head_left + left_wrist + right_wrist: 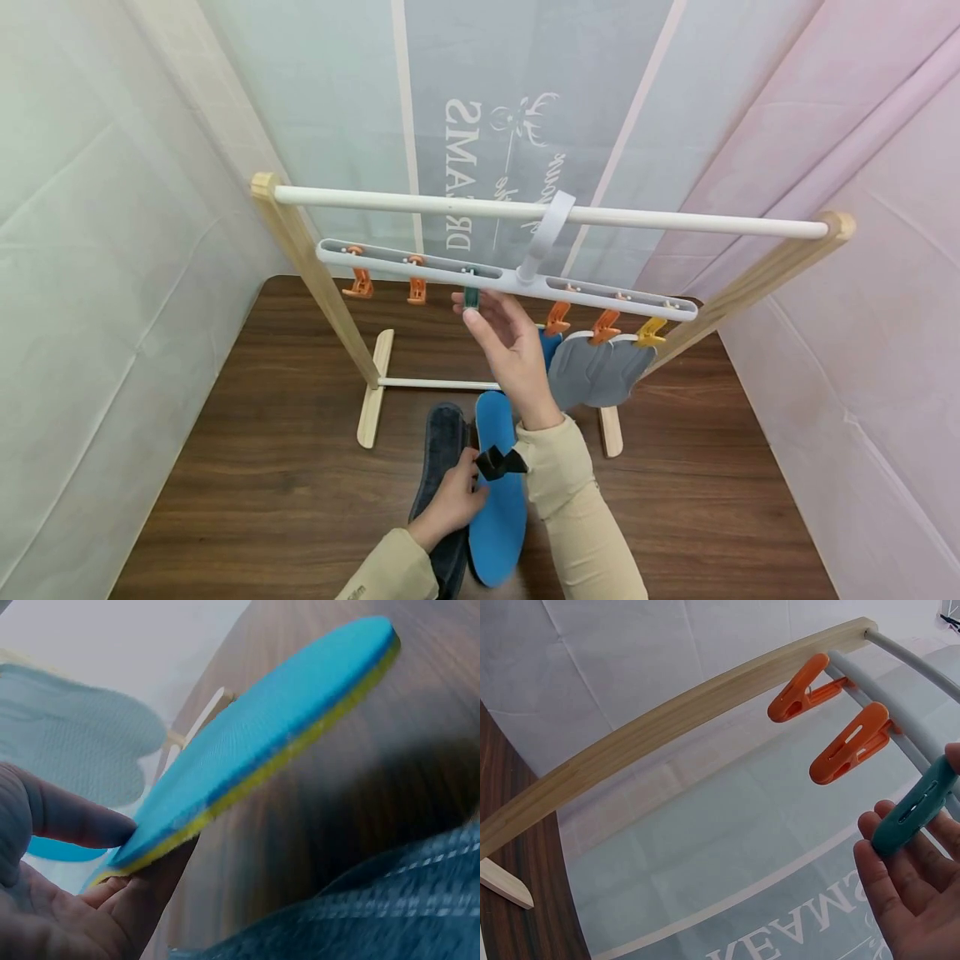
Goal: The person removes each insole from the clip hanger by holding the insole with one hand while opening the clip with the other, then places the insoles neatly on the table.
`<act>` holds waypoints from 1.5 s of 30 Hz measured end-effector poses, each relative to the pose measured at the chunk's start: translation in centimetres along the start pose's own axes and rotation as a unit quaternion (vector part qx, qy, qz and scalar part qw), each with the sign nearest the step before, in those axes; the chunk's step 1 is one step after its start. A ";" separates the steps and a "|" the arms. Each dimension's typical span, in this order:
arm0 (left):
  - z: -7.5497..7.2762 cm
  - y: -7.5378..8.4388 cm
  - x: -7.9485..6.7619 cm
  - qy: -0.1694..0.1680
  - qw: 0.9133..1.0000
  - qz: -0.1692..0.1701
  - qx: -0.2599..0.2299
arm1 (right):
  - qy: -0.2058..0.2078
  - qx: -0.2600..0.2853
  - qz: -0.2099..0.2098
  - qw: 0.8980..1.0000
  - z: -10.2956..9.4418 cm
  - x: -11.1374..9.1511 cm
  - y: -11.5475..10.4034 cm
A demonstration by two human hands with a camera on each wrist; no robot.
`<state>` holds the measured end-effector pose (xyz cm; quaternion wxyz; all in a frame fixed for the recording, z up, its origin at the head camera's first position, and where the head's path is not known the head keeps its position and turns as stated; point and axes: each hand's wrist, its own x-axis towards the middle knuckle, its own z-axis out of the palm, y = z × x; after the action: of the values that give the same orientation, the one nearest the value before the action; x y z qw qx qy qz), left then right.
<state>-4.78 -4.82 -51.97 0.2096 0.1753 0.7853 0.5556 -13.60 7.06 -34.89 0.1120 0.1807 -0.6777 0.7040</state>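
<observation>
In the head view the left hand (453, 497) holds a blue insole (498, 533), pinching its edge, while a dark plush insole (442, 446) lies lengthwise just beside it, on the side of the left sleeve (393, 571). The right hand (517, 354) is raised to a pale hanger (528, 285), thumb and fingers drawn narrow on a green clip (471, 297) that hangs from it. To the left of that clip hang two orange clips with nothing in their grip, and to the right two more orange clips and a yellow clip (649, 332) bear grey insoles (600, 371) and a blue piece (550, 343) partly hidden behind the right hand. The hanger hooks over the white rail (375, 200) of a wooden rack (322, 292), which stands on a dark wood floor (262, 467). In the left wrist view the thumb presses the blue face of the insole and the fingers lie under its yellow underside, so that it slants up, with a grey insole hanging beyond and a dark stitched surface blurred at lower right. In the right wrist view the green clip sits between the right hand's thumb, cut by the frame edge, and its fingers, near the two orange clips
</observation>
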 end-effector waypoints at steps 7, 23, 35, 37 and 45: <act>1.3 -0.4 0.0 -0.001 1.000 0.021 0.011 | -0.001 0.004 -0.011 1.000 0.1 0.1 0.2; 2.7 -0.8 0.3 -0.014 0.999 -0.032 0.011 | -0.006 -0.003 0.009 1.000 -0.5 -0.7 0.5; 3.2 -1.2 0.3 0.030 0.992 0.002 0.119 | -0.015 -0.026 0.043 0.999 -0.7 -1.5 0.7; 3.2 -1.1 0.3 0.036 0.988 -0.001 0.150 | -0.016 -0.031 0.043 0.998 -0.7 -1.6 0.9; 2.2 0.0 0.9 0.099 0.969 0.025 0.225 | -0.021 -0.028 0.040 0.999 -0.9 -2.1 1.2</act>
<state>-4.36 -2.57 -52.77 0.0719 0.1810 0.9023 0.3845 -12.28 8.11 -36.90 0.0743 0.1651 -0.7059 0.6848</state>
